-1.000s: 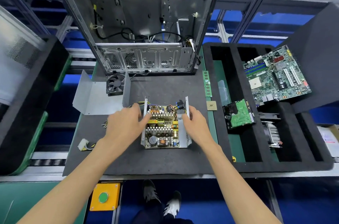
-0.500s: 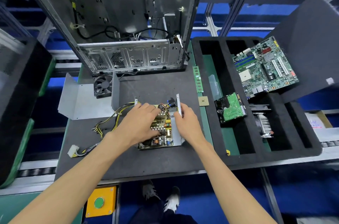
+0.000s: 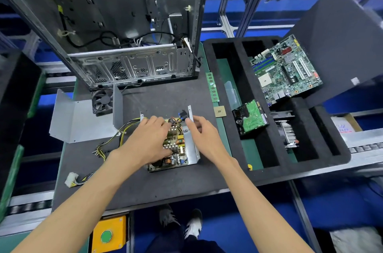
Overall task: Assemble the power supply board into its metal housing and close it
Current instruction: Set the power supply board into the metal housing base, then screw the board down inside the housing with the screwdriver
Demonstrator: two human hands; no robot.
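The board (image 3: 173, 145) is sitting in the housing (image 3: 192, 149), the left hand (image 3: 148, 142) pressing flat-fingered, the right hand (image 3: 202, 131) pinching its wall, while the cover (image 3: 80, 122) is lying apart, unfitted.

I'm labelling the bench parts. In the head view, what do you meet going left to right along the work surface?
Metal cover → power supply board → memory stick → hard drive → heatsink

Dark mat (image 3: 170, 182) over green bench (image 3: 12, 172); blue floor (image 3: 259, 215); aluminium rails (image 3: 244, 28) behind.
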